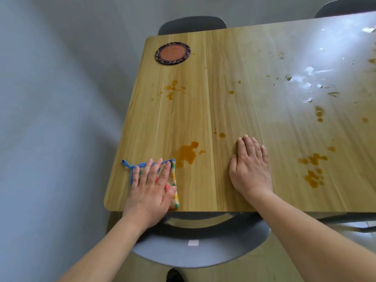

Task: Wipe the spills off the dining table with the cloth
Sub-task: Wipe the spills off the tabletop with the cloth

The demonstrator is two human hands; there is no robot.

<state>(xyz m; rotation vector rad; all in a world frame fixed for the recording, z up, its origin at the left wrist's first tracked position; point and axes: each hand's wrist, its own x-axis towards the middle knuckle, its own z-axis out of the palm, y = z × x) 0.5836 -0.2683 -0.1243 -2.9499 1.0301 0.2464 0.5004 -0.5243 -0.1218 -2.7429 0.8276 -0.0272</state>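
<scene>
The left hand [151, 185] lies flat, fingers spread, pressing the cloth [172, 181] at the table's [203, 98] near left corner. The right hand [251, 168] rests flat, holding nothing. The nearest spill [186, 153] touches the cloth's far right edge; sliding it over with steady pressure should lift it without smearing.

Glossy wood-grain table [234, 110]; fluffy terry cloth [173, 184].
</scene>
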